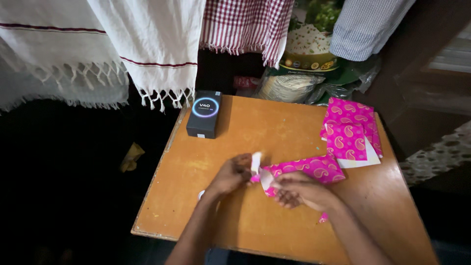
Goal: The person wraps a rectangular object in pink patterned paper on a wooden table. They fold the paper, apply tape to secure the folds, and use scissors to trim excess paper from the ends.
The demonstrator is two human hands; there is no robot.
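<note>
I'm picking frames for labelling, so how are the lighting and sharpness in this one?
Head view: the wooden table is warmly and evenly lit, while the floor left of it falls into near black; the left hand and right hand on the pink patterned paper are slightly motion-blurred; the hanging cloths at top look bright.

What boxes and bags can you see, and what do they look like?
Box: far left part of the table, small, flat, black, with a glowing blue ring on its lid.
Bag: behind the table's far edge, big and soft, green and white with a food picture.
No screens or signs.
</note>
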